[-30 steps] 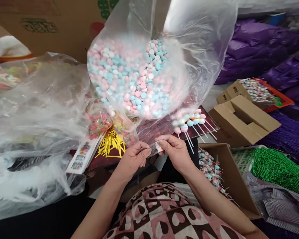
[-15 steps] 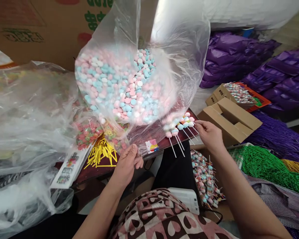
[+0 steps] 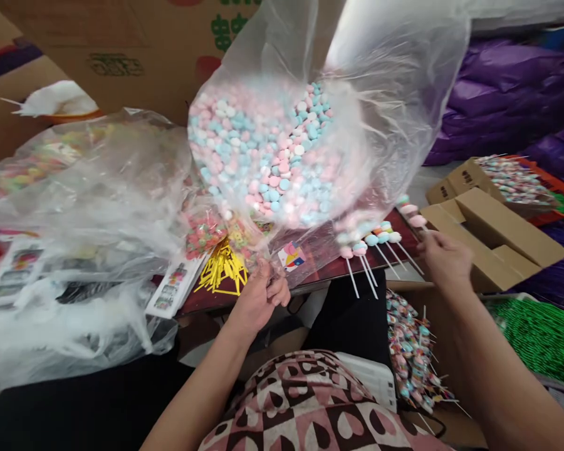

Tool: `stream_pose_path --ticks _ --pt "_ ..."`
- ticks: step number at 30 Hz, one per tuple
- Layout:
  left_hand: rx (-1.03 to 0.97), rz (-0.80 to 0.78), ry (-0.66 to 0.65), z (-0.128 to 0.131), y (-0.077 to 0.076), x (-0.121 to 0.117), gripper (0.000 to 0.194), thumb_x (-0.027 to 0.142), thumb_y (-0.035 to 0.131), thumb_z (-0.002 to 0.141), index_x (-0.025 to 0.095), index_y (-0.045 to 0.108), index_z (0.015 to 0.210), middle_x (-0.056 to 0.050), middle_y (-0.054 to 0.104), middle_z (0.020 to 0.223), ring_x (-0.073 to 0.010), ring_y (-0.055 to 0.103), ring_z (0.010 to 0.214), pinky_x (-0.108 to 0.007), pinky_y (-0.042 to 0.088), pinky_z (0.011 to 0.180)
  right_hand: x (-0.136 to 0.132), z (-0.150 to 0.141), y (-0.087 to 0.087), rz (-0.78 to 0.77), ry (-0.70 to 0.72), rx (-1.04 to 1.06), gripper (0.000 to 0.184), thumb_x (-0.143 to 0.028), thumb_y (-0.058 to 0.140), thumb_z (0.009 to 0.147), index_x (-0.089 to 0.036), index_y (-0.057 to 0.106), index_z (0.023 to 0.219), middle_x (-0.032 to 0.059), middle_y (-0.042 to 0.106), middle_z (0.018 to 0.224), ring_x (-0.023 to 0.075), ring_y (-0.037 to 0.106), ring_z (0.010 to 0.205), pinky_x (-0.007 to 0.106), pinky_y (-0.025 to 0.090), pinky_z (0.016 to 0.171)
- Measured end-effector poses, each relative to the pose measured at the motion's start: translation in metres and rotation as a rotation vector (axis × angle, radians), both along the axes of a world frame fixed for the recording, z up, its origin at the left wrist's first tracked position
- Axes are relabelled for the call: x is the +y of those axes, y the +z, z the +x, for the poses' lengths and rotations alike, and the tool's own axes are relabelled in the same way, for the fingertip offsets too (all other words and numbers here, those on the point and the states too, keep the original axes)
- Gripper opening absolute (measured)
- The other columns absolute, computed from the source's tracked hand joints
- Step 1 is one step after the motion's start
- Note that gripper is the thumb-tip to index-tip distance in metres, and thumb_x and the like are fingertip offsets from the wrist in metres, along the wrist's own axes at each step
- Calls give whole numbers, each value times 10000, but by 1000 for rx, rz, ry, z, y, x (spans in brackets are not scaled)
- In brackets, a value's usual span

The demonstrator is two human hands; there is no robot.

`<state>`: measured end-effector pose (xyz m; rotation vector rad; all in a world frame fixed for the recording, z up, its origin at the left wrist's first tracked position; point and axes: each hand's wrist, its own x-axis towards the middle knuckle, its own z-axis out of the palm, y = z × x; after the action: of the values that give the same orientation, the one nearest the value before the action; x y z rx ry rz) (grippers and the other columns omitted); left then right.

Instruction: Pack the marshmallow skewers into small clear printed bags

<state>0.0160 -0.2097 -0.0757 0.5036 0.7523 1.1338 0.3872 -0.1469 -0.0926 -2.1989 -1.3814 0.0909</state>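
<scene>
My right hand (image 3: 447,262) pinches the stick of a marshmallow skewer (image 3: 417,220), its pink and pastel pieces raised at the table's right edge. Left of it, several more marshmallow skewers (image 3: 360,249) lie with white sticks over the front edge, partly under clear plastic. My left hand (image 3: 259,297) is closed at the table edge, fingers curled. Some see-through film shows near its fingertips, but what it grips is unclear. Close by are a small printed card (image 3: 291,256) and yellow twist ties (image 3: 224,270). Behind sits a big clear bag of pink, blue and white marshmallows (image 3: 275,166).
On the left lie clear plastic bags (image 3: 108,181) and printed white packets (image 3: 173,285). To the right stand an open cardboard box (image 3: 498,235) and an orange crate (image 3: 552,188). Below the table's right side, a box holds wrapped skewers (image 3: 411,351).
My right hand has lifted a marshmallow skewer off the row and moved it right and up. My left hand stays closed by the table edge. The view has swung left.
</scene>
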Motion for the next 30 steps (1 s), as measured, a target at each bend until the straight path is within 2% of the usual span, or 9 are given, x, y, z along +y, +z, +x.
stream_pose_path --ticks 3,5,6,7,10,16,20,26,30 --pt "-40 18 -11 -4 -5 -1 552 668 723 711 183 468 649 113 264 420 -50 302 351 -212 390 432 -25 -12 18 254 -92 195 425 -480 464 903 -136 702 980 42 595 667 140 489 532 281 425 524" --pt "-53 32 -21 -7 -8 0 565 683 705 717 187 448 630 110 253 421 -53 302 352 -215 391 432 -49 -30 37 498 -37 570 324 -493 747 708 -190 732 823 4 560 608 134 490 536 289 418 539" --pt "-53 42 -28 -8 -8 0 558 686 694 725 186 461 638 110 252 423 -53 298 352 -216 391 433 -62 -41 48 492 55 693 291 -468 814 650 -213 739 769 -6 542 571 137 491 544 288 403 538" --pt "-49 54 -38 -8 -8 0 548 690 685 732 185 486 655 111 251 423 -54 294 351 -217 390 434 -73 -52 57 384 132 762 263 -444 852 618 -227 740 714 3 561 560 147 503 555 295 402 540" --pt "-22 85 -62 -10 -7 -1 532 693 693 724 182 545 719 119 240 422 -57 286 346 -222 390 433 -94 -79 72 101 296 738 217 -453 845 639 -264 791 731 24 612 547 180 554 551 317 432 529" --pt "25 96 -65 -13 -8 -7 534 674 711 724 193 479 710 121 276 446 -53 326 354 -229 401 451 -89 -88 58 2 559 646 189 -390 785 731 -317 830 900 13 676 598 175 603 535 289 468 502" --pt "51 119 -83 -16 -10 -8 546 669 700 740 193 442 681 123 276 449 -48 333 353 -230 412 460 -87 -86 57 -42 630 588 225 -388 771 757 -300 827 957 24 713 644 190 649 583 292 516 549" --pt "107 130 -117 -25 -9 -5 548 660 730 715 185 463 663 125 278 447 -41 327 351 -224 404 451 -83 -90 73 -96 631 495 268 -466 782 725 -269 837 897 60 772 744 197 673 612 287 547 569" --pt "157 152 -155 -33 -7 -2 559 657 725 723 178 455 623 117 291 433 -38 334 346 -223 402 447 -80 -87 75 -172 633 526 329 -543 791 692 -264 839 859 61 749 685 190 651 584 288 544 553"
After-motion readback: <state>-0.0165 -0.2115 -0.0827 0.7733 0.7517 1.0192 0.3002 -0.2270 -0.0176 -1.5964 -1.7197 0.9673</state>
